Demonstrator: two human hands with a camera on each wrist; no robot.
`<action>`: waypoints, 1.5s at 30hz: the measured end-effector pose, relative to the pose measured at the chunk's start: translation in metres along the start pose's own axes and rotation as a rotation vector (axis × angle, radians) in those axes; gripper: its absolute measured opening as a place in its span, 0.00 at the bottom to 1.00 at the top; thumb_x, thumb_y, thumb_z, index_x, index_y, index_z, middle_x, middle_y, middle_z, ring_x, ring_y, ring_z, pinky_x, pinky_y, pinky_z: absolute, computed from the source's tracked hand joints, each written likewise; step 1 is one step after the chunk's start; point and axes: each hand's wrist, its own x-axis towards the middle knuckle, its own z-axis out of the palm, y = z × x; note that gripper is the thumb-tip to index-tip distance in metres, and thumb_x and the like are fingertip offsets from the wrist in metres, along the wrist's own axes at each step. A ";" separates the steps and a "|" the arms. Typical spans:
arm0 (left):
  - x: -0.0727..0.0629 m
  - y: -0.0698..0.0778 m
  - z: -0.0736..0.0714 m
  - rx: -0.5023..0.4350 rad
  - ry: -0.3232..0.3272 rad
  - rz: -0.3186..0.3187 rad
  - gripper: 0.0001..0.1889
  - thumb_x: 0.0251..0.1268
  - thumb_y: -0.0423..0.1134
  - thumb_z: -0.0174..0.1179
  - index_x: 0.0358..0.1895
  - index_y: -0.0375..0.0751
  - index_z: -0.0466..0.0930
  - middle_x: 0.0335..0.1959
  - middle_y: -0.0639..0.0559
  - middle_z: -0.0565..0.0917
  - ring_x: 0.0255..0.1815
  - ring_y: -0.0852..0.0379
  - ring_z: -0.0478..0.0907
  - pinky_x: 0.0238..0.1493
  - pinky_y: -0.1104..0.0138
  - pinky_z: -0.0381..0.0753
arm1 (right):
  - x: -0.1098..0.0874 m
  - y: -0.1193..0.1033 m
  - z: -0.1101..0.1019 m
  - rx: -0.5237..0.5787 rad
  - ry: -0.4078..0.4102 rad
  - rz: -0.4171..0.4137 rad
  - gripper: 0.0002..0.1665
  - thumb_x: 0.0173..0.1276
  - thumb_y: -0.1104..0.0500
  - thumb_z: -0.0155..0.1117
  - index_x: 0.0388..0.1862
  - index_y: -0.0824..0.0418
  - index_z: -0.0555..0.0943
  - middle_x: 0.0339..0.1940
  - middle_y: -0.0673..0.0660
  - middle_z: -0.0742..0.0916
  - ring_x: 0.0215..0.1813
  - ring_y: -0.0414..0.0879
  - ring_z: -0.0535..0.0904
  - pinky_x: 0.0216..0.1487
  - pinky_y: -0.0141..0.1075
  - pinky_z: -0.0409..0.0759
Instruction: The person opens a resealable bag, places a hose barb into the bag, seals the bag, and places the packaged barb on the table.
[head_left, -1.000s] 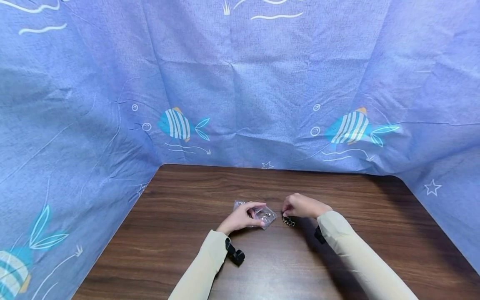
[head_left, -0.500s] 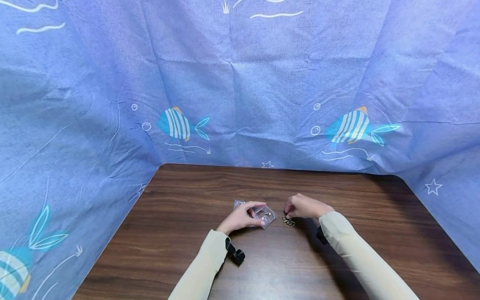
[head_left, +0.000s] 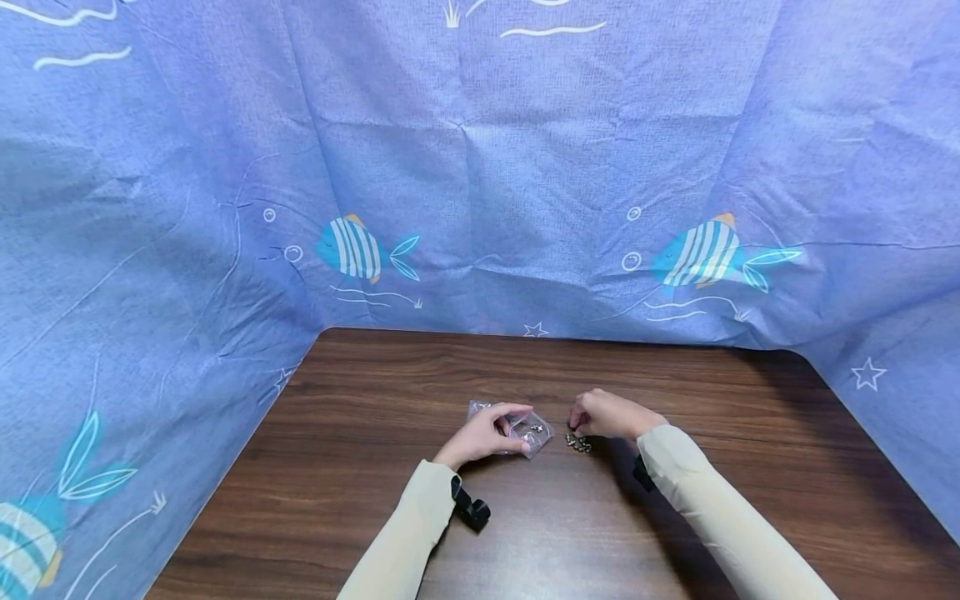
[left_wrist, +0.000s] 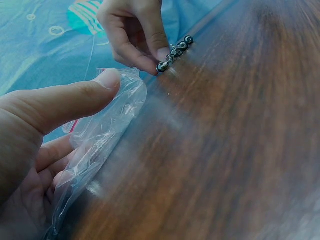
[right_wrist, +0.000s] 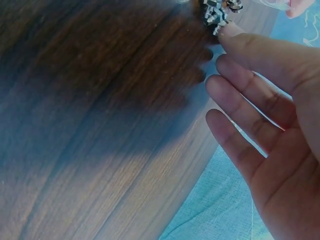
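Note:
My left hand point(head_left: 480, 435) holds a clear plastic zip bag point(left_wrist: 112, 117) on its side, thumb along the top and fingers under it, mouth facing right. A few shiny metal bits point(head_left: 537, 428) show within the bag in the head view. To the right, a small heap of metal screws point(head_left: 579, 445) lies on the table. My right hand point(head_left: 606, 413) is lowered at the heap; in the left wrist view its thumb and index fingertip pinch a screw point(left_wrist: 162, 66) at the heap's end. Its other fingers hang loosely curved in the right wrist view.
Both hands work over a dark wood-grain table point(head_left: 390, 375). A blue cloth point(head_left: 540, 167) with printed fish hangs behind and along the sides of the table. A black wrist strap point(head_left: 471, 510) sits on the left forearm.
My right hand has shifted slightly to the right at the heap, and more of the screws now show. The left hand and the bag have stayed put.

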 end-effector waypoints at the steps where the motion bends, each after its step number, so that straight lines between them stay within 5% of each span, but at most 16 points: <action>1: 0.001 -0.001 0.000 0.001 0.002 -0.001 0.31 0.52 0.32 0.71 0.63 0.33 0.73 0.35 0.30 0.79 0.31 0.54 0.71 0.30 0.75 0.67 | 0.000 0.000 0.000 -0.005 0.002 -0.001 0.03 0.54 0.66 0.71 0.27 0.61 0.85 0.29 0.50 0.85 0.31 0.35 0.79 0.36 0.29 0.78; 9: 0.006 -0.021 0.004 0.019 0.031 -0.012 0.32 0.50 0.38 0.74 0.63 0.46 0.76 0.32 0.40 0.80 0.30 0.61 0.70 0.30 0.74 0.68 | -0.001 0.002 0.002 -0.021 0.014 -0.016 0.04 0.54 0.67 0.71 0.26 0.59 0.85 0.28 0.49 0.85 0.32 0.35 0.79 0.36 0.29 0.78; 21: 0.005 -0.018 0.002 0.036 0.022 -0.002 0.32 0.50 0.38 0.74 0.62 0.45 0.76 0.30 0.49 0.80 0.28 0.65 0.72 0.30 0.73 0.71 | -0.001 0.003 0.004 -0.028 0.026 -0.047 0.03 0.54 0.65 0.72 0.26 0.58 0.85 0.28 0.47 0.84 0.30 0.33 0.77 0.35 0.28 0.78; 34: 0.004 -0.013 0.002 0.013 0.010 -0.009 0.32 0.51 0.35 0.72 0.63 0.41 0.75 0.34 0.38 0.81 0.30 0.58 0.72 0.31 0.73 0.69 | 0.000 0.003 0.005 -0.064 0.032 -0.056 0.07 0.56 0.67 0.69 0.23 0.57 0.83 0.24 0.44 0.82 0.29 0.31 0.72 0.31 0.27 0.75; 39: 0.004 -0.017 0.003 0.003 0.021 -0.019 0.32 0.50 0.37 0.73 0.63 0.46 0.76 0.32 0.43 0.81 0.30 0.61 0.71 0.31 0.73 0.69 | 0.001 0.002 0.003 -0.048 0.022 -0.043 0.05 0.57 0.67 0.68 0.25 0.58 0.84 0.25 0.45 0.83 0.29 0.32 0.74 0.33 0.27 0.77; 45: 0.005 -0.019 0.004 -0.020 0.030 -0.004 0.32 0.50 0.33 0.73 0.62 0.40 0.75 0.33 0.40 0.81 0.29 0.59 0.71 0.30 0.73 0.68 | 0.002 -0.001 0.000 -0.030 0.016 -0.008 0.02 0.58 0.65 0.68 0.27 0.59 0.84 0.28 0.46 0.83 0.30 0.33 0.77 0.35 0.28 0.78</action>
